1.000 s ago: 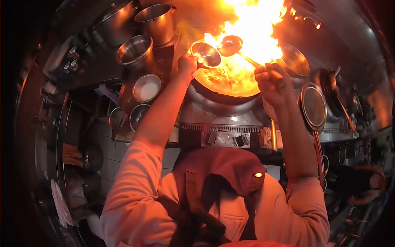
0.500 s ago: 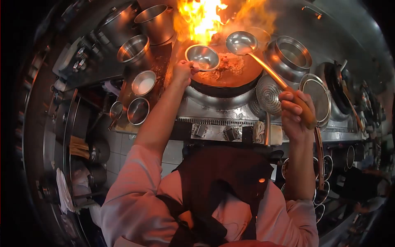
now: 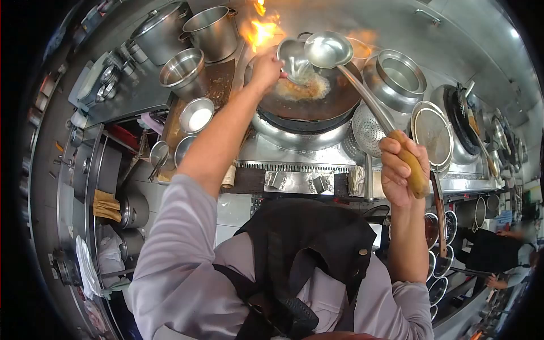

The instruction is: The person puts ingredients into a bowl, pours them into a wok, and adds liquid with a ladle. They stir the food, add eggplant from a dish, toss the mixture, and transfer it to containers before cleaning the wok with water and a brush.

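My left hand (image 3: 267,72) grips a metal bowl (image 3: 293,56) by its rim and tilts it over the wok (image 3: 334,105). Pale, bubbling liquid (image 3: 306,88) lies in the middle of the wok, just below the bowl. In my right hand (image 3: 401,170) is the wooden handle of a long ladle (image 3: 328,50); its metal head hangs above the far side of the wok, close beside the bowl. The fingers of both hands are closed. Flames (image 3: 262,34) rise behind the wok at its far left.
Left of the wok stand several pots (image 3: 211,34) and a small bowl of white contents (image 3: 198,117). To the right are a perforated skimmer (image 3: 369,129), a wide steel pot (image 3: 396,79) and a mesh strainer (image 3: 433,133). Another person (image 3: 496,255) stands at the far right.
The flames have shrunk and the scene looks less orange. My left hand has tipped the bowl and moved it slightly right and away. The ladle has risen a little; my right hand is lower.
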`<state>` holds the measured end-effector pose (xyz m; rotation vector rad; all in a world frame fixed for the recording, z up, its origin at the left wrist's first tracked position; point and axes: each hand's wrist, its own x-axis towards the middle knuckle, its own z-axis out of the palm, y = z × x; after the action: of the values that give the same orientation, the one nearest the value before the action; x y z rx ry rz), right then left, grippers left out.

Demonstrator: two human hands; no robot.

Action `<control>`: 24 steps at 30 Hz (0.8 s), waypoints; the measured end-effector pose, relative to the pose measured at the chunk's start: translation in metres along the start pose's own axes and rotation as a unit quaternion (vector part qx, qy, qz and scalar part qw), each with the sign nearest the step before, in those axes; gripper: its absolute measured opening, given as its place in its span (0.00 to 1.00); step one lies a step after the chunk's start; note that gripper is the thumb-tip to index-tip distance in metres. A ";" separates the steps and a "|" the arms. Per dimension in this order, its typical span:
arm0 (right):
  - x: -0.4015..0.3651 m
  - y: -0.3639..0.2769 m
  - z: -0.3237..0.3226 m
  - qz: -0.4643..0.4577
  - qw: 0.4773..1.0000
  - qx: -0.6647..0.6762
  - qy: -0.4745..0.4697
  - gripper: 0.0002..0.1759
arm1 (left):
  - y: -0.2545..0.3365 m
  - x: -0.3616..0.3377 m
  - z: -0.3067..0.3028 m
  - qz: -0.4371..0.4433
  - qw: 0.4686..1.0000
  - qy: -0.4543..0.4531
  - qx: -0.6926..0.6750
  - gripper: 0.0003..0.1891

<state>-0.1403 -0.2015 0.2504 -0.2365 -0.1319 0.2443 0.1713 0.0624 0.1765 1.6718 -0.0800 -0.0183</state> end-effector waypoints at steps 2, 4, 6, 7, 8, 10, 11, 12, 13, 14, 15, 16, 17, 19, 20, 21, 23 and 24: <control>-0.008 0.005 0.002 -0.027 1.000 0.001 0.003 0.18 | 0.020 0.015 -0.011 0.076 0.989 -0.019 0.124 0.04; -0.016 0.010 0.003 -0.038 0.999 -0.006 0.011 0.19 | 0.040 0.025 -0.020 0.431 0.832 0.071 0.341 0.05; -0.023 0.016 0.004 -0.057 0.998 -0.010 0.020 0.20 | 0.067 0.035 -0.029 0.479 0.812 0.067 0.327 0.06; -0.026 0.020 0.003 -0.061 0.998 -0.012 0.022 0.20 | 0.080 0.044 -0.035 0.536 0.785 0.068 0.303 0.05; -0.027 0.024 0.003 -0.071 0.997 -0.014 0.029 0.20 | 0.100 0.039 -0.043 0.539 0.783 0.055 0.304 0.05; -0.027 0.032 0.004 -0.084 0.995 -0.023 0.047 0.21 | 0.128 0.021 -0.048 0.577 0.754 0.131 0.285 0.03; -0.025 0.036 0.004 -0.087 0.995 -0.026 0.050 0.21 | 0.134 0.011 -0.054 0.577 0.756 0.129 0.280 0.03; -0.024 0.040 0.004 -0.093 0.993 -0.042 0.061 0.20 | 0.140 0.000 -0.062 0.589 0.755 0.124 0.260 0.07; -0.021 0.045 0.004 -0.098 0.991 -0.058 0.072 0.20 | 0.141 -0.003 -0.071 0.601 0.753 0.119 0.241 0.11; -0.017 0.049 0.005 -0.100 0.990 -0.062 0.073 0.20 | 0.119 0.010 -0.080 0.556 0.791 0.102 0.232 0.05; -0.012 0.053 0.007 -0.100 0.989 -0.075 0.084 0.19 | 0.095 0.011 -0.087 0.557 0.792 0.103 0.227 0.05; -0.006 0.057 0.008 -0.100 0.987 -0.088 0.095 0.19 | 0.069 0.008 -0.093 0.553 0.776 0.132 0.274 0.04; 0.001 0.062 0.008 -0.103 0.986 -0.091 0.096 0.19 | 0.038 0.010 -0.098 0.547 0.757 0.160 0.320 0.04; 0.015 0.072 0.007 -0.123 0.980 -0.104 0.119 0.18 | -0.050 0.033 -0.119 0.450 0.797 0.120 0.385 0.05; 0.021 0.075 0.006 -0.116 0.981 -0.112 0.106 0.17 | -0.066 0.019 -0.125 0.357 0.882 0.127 0.281 0.04; 0.029 0.077 0.007 -0.118 0.981 -0.117 0.104 0.17 | -0.075 0.000 -0.133 0.258 0.942 0.130 0.169 0.04; 0.036 0.086 0.006 -0.140 0.976 -0.131 0.106 0.17 | -0.083 -0.028 -0.153 0.163 0.973 0.162 0.020 0.06; 0.041 0.089 0.006 -0.134 0.980 -0.121 0.083 0.17 | -0.103 -0.036 -0.166 0.128 0.978 0.147 -0.073 0.07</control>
<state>-0.1218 -0.1059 0.2387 -0.4747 -0.0272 -0.0617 0.1500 0.2402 0.0897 1.4907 -0.0677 0.4080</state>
